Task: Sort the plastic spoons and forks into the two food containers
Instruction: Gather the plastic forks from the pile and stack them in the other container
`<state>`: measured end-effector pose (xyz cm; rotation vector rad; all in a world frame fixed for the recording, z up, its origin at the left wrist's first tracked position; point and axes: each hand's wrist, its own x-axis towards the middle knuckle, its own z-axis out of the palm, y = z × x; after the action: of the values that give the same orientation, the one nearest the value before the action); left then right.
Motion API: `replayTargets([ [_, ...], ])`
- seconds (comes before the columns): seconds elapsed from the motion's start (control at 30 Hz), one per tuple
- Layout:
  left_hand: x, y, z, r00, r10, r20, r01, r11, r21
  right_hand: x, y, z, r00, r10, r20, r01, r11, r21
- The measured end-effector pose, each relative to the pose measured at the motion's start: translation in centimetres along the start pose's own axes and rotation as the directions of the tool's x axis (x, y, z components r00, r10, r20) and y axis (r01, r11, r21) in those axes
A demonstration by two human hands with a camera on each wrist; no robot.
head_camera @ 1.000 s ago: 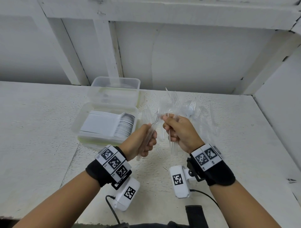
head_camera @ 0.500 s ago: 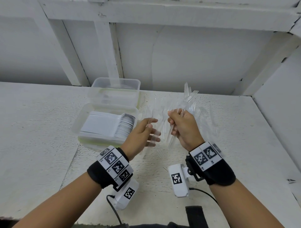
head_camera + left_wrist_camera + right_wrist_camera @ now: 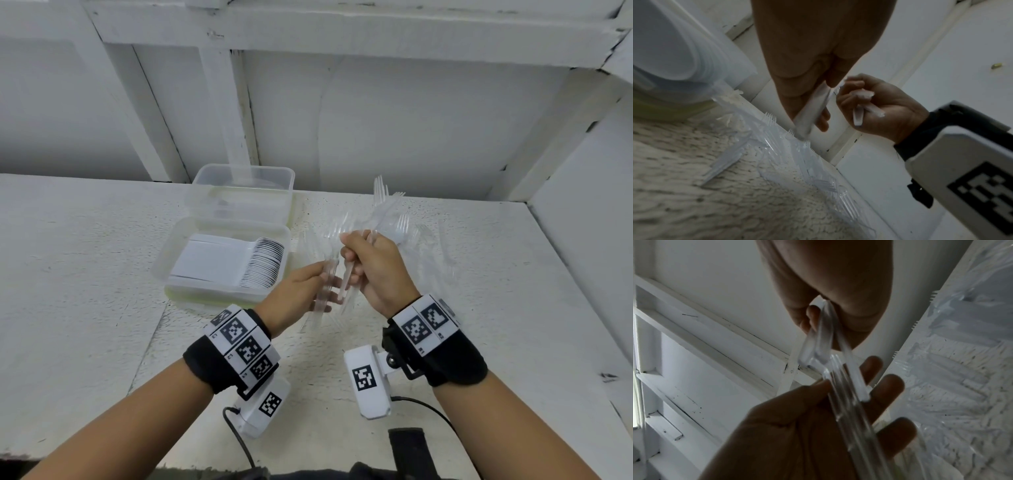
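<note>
My right hand grips a bundle of clear plastic forks above the table, tines pointing up and away. Just left of it, my left hand pinches a few clear fork handles between thumb and nearly straight fingers. The right wrist view shows those handles lying across the left palm. In the left wrist view the left fingers clamp a handle. The near food container holds stacked white spoons. Behind it, the far container looks empty.
Several loose clear forks lie spread on the white table right of the containers, also seen as a pile under the left hand. A white wall with beams stands behind, and a side wall closes the right.
The left hand has loosened from a fist round the bundle and now pinches only a few handles. The right hand has tipped its bundle upright and slightly right.
</note>
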<state>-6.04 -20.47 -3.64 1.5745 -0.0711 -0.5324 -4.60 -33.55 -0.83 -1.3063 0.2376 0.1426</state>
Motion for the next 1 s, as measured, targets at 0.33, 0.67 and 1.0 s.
replayTargets([
  [0.33,0.2,0.3,0.0,0.999,-0.036,-0.011,0.036,0.999,0.039,0.1,0.1,-0.3,0.999,-0.034,0.011,0.036,0.975,-0.220],
  [0.67,0.4,0.0,-0.5,0.993,0.059,-0.101,-0.068,0.994,-0.080,-1.0,-0.1,-1.5,0.994,-0.036,0.103,0.075,0.910,-0.407],
  [1.0,0.9,0.1,0.3,0.993,0.006,-0.118,-0.052,0.916,-0.397,-1.4,2.5,-1.6,0.950,-0.306,0.066,0.292,0.789,-0.541],
])
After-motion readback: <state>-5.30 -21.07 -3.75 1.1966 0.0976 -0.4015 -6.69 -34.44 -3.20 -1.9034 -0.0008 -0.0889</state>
